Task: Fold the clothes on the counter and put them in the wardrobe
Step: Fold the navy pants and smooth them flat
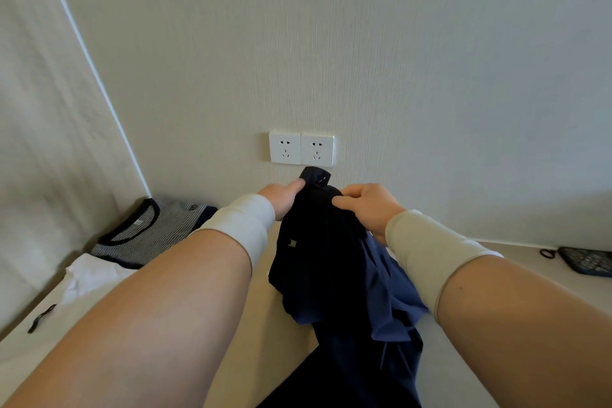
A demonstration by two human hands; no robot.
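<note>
A dark navy garment (pixel 318 262) hangs lifted above the pale counter (pixel 275 334), its lower part trailing down toward the frame's bottom edge. My left hand (pixel 283 197) grips its upper left edge, thumb on the fabric. My right hand (pixel 364 205) pinches the top right of the same garment, fingers curled over the cloth. A lighter blue part (pixel 394 298) shows below my right wrist; whether it is the garment's lining or a second piece is unclear. At the counter's left lie a striped top with dark collar (pixel 145 228) and a white garment (pixel 92 278).
The wall stands close behind the counter, with two white sockets (pixel 301 148) just above my hands. A dark phone or keypad (pixel 586 260) and a small dark ring sit at the right. A thin black strap (pixel 41 318) lies near the left edge. A white curtain hangs at left.
</note>
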